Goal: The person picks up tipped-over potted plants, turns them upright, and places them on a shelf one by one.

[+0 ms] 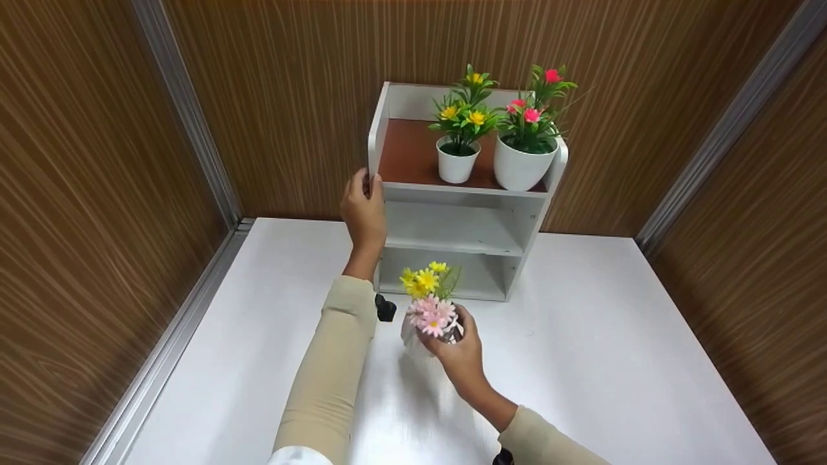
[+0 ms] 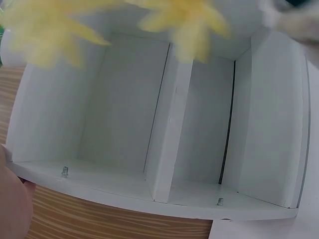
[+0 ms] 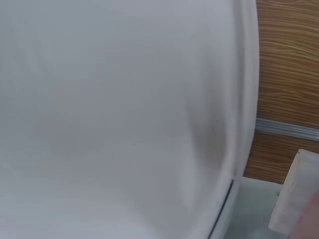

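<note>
My left hand grips the left side panel of a small white shelf unit at the height of its top tier. In the left wrist view, part of that hand shows at the panel's edge. My right hand holds a small white flower pot in front of the unit, fingers and thumb curled round it. Pink flowers and yellow flowers rise from it. Blurred yellow petals cross the top of the left wrist view.
On the brown top tier stand a small white pot with yellow flowers and a larger white pot with red-pink flowers. The unit stands on a white table against wood-grain walls. A large pale surface fills most of the right wrist view.
</note>
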{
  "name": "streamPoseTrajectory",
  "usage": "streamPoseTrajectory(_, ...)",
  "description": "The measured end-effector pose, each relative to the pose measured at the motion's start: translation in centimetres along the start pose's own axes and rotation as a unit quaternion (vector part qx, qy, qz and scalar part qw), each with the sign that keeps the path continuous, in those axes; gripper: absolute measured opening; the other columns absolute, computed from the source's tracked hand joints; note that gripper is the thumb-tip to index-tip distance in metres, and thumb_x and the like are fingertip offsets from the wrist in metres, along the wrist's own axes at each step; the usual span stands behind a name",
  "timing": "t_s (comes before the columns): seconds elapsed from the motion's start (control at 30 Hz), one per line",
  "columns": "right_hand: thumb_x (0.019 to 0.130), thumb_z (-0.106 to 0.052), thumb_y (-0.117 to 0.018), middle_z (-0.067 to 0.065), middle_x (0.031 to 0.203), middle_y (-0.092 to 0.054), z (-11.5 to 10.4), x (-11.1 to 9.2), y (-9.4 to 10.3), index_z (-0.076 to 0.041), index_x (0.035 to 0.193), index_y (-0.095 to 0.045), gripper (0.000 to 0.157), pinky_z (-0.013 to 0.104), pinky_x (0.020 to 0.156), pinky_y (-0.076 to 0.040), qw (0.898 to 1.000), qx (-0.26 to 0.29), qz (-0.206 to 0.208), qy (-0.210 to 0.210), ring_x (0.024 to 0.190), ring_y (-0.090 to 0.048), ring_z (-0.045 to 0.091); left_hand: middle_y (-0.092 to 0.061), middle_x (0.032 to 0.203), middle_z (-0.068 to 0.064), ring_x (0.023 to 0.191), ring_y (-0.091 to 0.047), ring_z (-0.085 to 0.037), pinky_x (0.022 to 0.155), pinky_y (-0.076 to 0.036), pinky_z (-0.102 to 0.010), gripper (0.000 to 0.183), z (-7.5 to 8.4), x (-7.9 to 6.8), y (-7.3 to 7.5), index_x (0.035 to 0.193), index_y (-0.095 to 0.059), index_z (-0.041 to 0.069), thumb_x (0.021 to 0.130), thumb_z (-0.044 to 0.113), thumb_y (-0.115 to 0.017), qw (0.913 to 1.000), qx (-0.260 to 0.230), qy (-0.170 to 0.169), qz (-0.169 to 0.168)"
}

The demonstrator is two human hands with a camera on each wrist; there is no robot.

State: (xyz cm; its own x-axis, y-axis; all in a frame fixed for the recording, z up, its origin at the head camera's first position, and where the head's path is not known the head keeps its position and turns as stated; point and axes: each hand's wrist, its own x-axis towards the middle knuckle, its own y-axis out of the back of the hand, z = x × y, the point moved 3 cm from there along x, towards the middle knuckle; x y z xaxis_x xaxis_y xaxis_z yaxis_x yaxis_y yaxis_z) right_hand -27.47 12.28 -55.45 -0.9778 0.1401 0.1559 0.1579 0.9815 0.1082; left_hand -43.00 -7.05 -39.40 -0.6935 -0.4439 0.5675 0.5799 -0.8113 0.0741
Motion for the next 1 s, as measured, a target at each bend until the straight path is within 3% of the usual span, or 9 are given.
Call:
streamPoseTrajectory(0.37,0.078,-0.014,-0.087,0.015,0.148,-0.048,-5.2,2.3,0.4,-0.005,0.148,-0.040,0.085,0.046,0.114,-0.041,0.998,0.029,-0.001,0.064,0.140,-0.045,0.032,-0.067,0.122,-0.009,0.111,-0.064,-0.018,0.097,-0.055,-0.030,0.035,-0.1,0.0,0.1,0.132,-0.062,0.006,0.104,0.027,-0.058,1.0000,-0.003,0.001,-0.005)
streamPoseTrajectory(0.73,0.079,-0.026,-0.088,0.010,0.148,-0.046,-10.9,5.0,0.1,-0.009,0.150,-0.037,0.089,0.039,0.112,-0.043,0.993,0.028,-0.002,0.111,0.138,-0.046,0.024,-0.066,0.123,-0.012,0.112,-0.064,-0.022,0.099,-0.054,-0.037,0.037,-0.1,0.2,-0.2,0.133,-0.061,0.004,0.104,0.027,-0.059,1.0000,0.001,0.000,-0.003)
streamPoseTrajectory(1.0,0.076,-0.031,-0.090,0.007,0.144,-0.050,-14.8,7.2,-1.0,-0.012,0.147,-0.041,0.088,0.040,0.110,-0.044,0.989,0.020,0.018,0.146,0.134,-0.048,0.020,-0.065,0.126,-0.011,0.114,-0.064,-0.021,0.099,-0.054,-0.033,0.038,-0.1,0.3,0.0,0.135,-0.060,0.005,0.104,0.027,-0.059,0.9996,0.013,0.023,-0.013)
